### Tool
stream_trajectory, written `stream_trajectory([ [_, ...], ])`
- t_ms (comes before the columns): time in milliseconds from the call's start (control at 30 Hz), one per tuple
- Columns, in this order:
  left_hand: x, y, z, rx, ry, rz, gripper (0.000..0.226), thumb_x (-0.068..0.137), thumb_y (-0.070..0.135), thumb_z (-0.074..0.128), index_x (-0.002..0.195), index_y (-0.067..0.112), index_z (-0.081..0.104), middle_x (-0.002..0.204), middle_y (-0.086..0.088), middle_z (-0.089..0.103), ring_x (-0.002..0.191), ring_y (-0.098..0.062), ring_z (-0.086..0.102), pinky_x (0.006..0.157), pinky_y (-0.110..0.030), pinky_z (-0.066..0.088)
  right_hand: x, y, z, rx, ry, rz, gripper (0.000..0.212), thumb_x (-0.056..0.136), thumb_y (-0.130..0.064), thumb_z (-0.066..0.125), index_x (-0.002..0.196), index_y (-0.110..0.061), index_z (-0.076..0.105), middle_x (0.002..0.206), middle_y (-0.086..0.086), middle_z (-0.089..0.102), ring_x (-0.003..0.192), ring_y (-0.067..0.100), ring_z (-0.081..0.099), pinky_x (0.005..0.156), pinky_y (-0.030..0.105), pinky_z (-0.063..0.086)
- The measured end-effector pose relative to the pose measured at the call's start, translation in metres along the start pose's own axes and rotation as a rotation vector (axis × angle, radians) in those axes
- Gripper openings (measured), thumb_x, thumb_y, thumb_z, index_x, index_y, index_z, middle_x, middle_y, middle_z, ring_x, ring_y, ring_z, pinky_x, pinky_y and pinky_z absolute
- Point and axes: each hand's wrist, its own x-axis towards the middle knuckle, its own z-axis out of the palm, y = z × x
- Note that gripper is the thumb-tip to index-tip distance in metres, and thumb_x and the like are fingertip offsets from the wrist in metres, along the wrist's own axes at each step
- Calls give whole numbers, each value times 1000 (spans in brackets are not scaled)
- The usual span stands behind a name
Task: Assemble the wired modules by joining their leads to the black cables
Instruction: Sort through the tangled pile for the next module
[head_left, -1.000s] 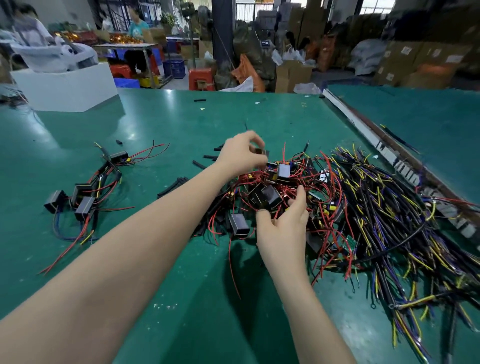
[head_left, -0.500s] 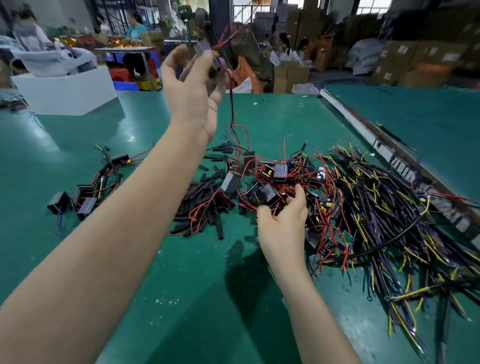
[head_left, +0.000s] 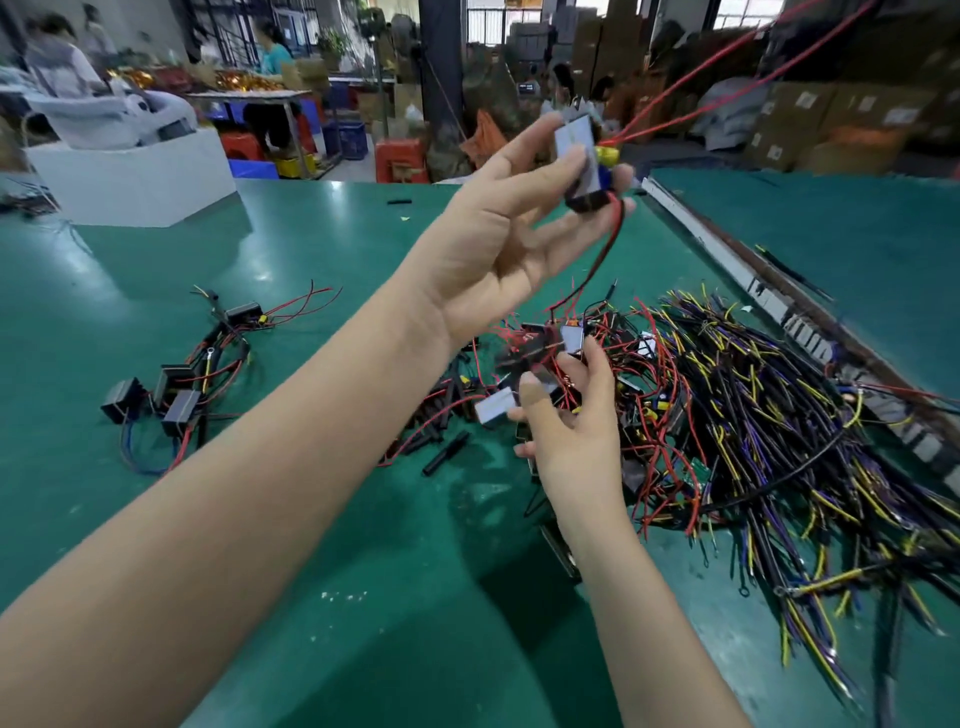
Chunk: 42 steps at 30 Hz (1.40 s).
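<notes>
At upper centre we see the left hand (head_left: 498, 244) pinching a black module (head_left: 584, 163) by its fingertips, red leads (head_left: 691, 98) trailing to the upper right, while the right hand (head_left: 566, 421) grips another module (head_left: 540, 382) over the tangled pile of black cables (head_left: 753, 415) at right.

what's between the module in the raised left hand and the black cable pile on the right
Nothing solid stands between. The left hand holds the module in open air above the black cables; only its own red leads trail into the tangle of modules.
</notes>
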Motion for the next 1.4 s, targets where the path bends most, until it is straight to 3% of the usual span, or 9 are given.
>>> stream_trajectory([
  [100, -8, -5, 4, 17, -98, -57, 26, 92, -4, 49, 111, 14, 51, 95, -18, 65, 90, -31, 67, 88, -39, 52, 5, -2, -3, 79, 24, 20, 28, 95, -25, 59, 117, -39, 51, 110, -12, 59, 68, 12, 60, 49, 16, 43],
  [200, -5, -12, -7, 30, 65, -35, 25, 92, -3, 51, 107, 16, 51, 84, -14, 69, 82, -27, 68, 86, -37, 54, 5, 0, -7, 68, 83, -19, 8, 96, -24, 57, 92, -30, 60, 88, -11, 66, 59, 6, 54, 54, 19, 41],
  [433, -13, -32, -64, -21, 519, -10, 28, 93, 5, 55, 112, 21, 43, 81, -3, 68, 77, -15, 64, 74, -26, 54, 5, -4, -8, 105, 97, -34, 9, 98, -29, 53, 98, -26, 62, 82, -3, 67, 51, 2, 50, 48, 16, 40],
  [700, -43, -59, -72, 569, 202, -64, 34, 90, 0, 58, 117, 20, 51, 114, 7, 66, 102, -7, 61, 88, -21, 48, 3, -13, -7, 188, 33, 69, 27, 86, -40, 49, 88, -24, 70, 70, -10, 63, 52, 9, 50, 39, 20, 32],
  [900, -59, -77, -68, 1189, 390, 78, 33, 79, 3, 69, 92, 28, 51, 100, 2, 55, 87, -7, 53, 76, -13, 42, 3, -10, -9, 107, 101, 192, 10, 94, -11, 53, 89, -19, 54, 75, 1, 63, 43, 8, 53, 38, 16, 36],
  [1033, -75, -85, -77, 1341, 197, -5, 23, 89, 17, 61, 107, 30, 62, 71, 8, 53, 57, -1, 43, 61, -12, 35, 7, -12, -16, 247, 143, 248, 16, 93, -3, 51, 91, -18, 54, 86, 7, 66, 40, 7, 43, 36, 14, 31],
  [1167, -81, -85, -84, 1548, 110, 62, 19, 94, 28, 57, 92, 16, 70, 75, 0, 62, 69, -8, 49, 67, -27, 37, 6, -5, -18, 75, 106, 44, 12, 93, -8, 59, 94, -21, 60, 90, 9, 68, 49, 6, 50, 48, 18, 43],
  [1300, -87, -86, -87, 1376, 179, 185, 18, 93, 18, 58, 80, 17, 69, 75, 3, 55, 76, -7, 51, 74, -23, 39, 5, 3, -19, -327, 106, -122, 14, 93, -18, 62, 89, -32, 59, 86, -2, 69, 77, 17, 63, 77, 42, 53],
  [1400, -90, -80, -90, 1137, 258, 237, 20, 93, 16, 57, 78, 21, 68, 77, 7, 59, 75, 2, 52, 72, -12, 38, 6, 4, -21, -297, 125, 6, 10, 95, -17, 57, 92, -25, 61, 77, -2, 66, 63, 12, 58, 66, 35, 50],
])
